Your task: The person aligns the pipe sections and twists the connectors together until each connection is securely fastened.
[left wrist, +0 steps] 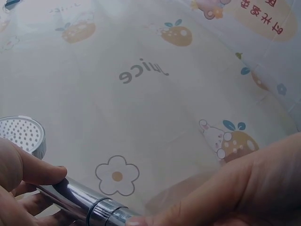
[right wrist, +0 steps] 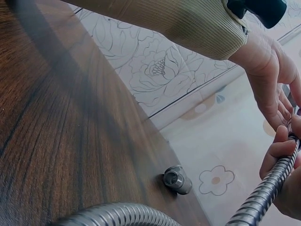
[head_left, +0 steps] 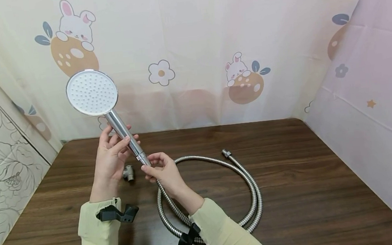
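A chrome shower head [head_left: 92, 93] with a round white nozzle face is held up above the table, tilted to the left. My left hand [head_left: 110, 161] grips the middle of its handle [head_left: 124, 130], thumb across the front. At the handle's lower end my right hand [head_left: 165, 173] pinches the connector of a ribbed metal hose [head_left: 255, 195]. The left wrist view shows the chrome joint [left wrist: 106, 212] between both hands. From there the hose drops into a loose coil on the table, its free end fitting [head_left: 226, 153] pointing toward the back.
A small metal valve fitting [head_left: 128, 173] stands on the dark wooden table [head_left: 310, 190], just right of my left wrist. Behind the table hangs a printed curtain [head_left: 192, 41]. Black camera mounts [head_left: 118, 213] sit on both sleeved wrists.
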`<action>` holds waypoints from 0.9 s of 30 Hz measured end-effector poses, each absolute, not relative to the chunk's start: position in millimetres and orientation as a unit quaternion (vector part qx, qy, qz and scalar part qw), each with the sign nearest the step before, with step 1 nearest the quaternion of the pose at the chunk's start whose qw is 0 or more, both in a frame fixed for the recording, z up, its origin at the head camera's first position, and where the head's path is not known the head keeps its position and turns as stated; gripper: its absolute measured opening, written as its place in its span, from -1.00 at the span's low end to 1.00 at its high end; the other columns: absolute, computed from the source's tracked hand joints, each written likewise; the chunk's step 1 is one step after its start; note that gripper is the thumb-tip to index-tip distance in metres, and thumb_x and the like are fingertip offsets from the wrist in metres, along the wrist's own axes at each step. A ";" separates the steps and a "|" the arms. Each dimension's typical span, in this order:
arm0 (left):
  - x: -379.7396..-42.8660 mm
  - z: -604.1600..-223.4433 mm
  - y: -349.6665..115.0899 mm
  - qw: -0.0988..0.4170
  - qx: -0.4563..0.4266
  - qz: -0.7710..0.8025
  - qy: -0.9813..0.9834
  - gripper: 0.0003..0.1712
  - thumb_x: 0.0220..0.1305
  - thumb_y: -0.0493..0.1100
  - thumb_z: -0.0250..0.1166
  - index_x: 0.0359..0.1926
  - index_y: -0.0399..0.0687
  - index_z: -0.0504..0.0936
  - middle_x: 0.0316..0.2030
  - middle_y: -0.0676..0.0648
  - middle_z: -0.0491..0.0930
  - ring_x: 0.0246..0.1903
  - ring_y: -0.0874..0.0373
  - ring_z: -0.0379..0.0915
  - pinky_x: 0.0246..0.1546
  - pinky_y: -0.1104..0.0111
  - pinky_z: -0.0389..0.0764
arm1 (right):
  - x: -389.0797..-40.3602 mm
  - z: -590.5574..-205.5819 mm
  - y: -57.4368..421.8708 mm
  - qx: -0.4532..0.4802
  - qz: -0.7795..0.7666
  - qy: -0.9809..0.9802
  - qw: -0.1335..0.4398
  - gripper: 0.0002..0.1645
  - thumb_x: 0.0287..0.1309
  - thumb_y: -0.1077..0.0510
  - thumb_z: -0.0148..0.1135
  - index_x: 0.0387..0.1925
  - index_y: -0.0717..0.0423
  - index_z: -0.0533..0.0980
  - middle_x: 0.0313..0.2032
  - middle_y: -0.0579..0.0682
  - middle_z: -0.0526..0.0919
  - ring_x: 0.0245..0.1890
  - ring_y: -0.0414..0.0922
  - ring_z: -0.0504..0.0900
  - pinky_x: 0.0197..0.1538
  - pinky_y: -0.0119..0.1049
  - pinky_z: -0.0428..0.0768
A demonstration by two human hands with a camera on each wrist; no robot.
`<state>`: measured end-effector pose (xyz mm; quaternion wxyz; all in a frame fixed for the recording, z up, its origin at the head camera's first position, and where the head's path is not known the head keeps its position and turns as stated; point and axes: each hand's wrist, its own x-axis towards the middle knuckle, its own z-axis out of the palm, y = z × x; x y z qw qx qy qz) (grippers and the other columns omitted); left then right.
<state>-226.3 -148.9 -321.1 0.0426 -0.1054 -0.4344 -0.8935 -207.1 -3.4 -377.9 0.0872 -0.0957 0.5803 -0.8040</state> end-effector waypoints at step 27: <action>-225.9 -320.0 -149.3 0.041 -0.095 -0.892 -0.440 -0.31 0.19 -0.43 0.12 0.26 0.03 0.08 -0.04 -0.06 0.49 -0.27 0.11 0.61 -0.21 0.30 0.62 | -205.1 -375.8 -1.6 -0.124 -0.801 0.578 0.095 -0.69 0.25 0.25 0.02 -0.03 0.37 0.34 -0.30 0.32 0.58 -0.61 -0.30 0.49 -0.56 -0.52 0.43</action>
